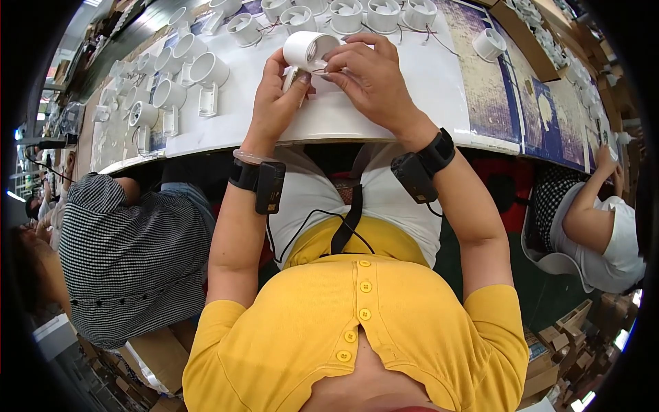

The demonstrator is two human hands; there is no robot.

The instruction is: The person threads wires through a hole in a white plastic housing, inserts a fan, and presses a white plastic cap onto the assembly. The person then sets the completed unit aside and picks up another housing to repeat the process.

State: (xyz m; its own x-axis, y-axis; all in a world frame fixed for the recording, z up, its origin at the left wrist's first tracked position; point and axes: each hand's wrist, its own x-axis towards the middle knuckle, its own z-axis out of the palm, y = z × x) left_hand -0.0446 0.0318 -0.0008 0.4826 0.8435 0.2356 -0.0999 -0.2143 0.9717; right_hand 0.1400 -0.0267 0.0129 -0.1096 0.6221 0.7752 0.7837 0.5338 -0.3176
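Over the white table edge, my left hand [273, 103] is closed round the base of a white cylindrical housing [299, 49], its open end turned to the right. The handle-like base runs down between thumb and fingers. At that open end my right hand [376, 81] has its thumb and fingertips pinched together on a thin reddish wire [318, 71], which runs to the housing. The fingers partly hide the opening and what lies inside it.
White round fan units [298, 19] with thin wires stand along the back. Several empty white housings with bases [209, 71] are at left. A single fan unit [489, 44] sits at right, near a cardboard box [525, 41]. Co-workers [134, 254] sit on both sides.
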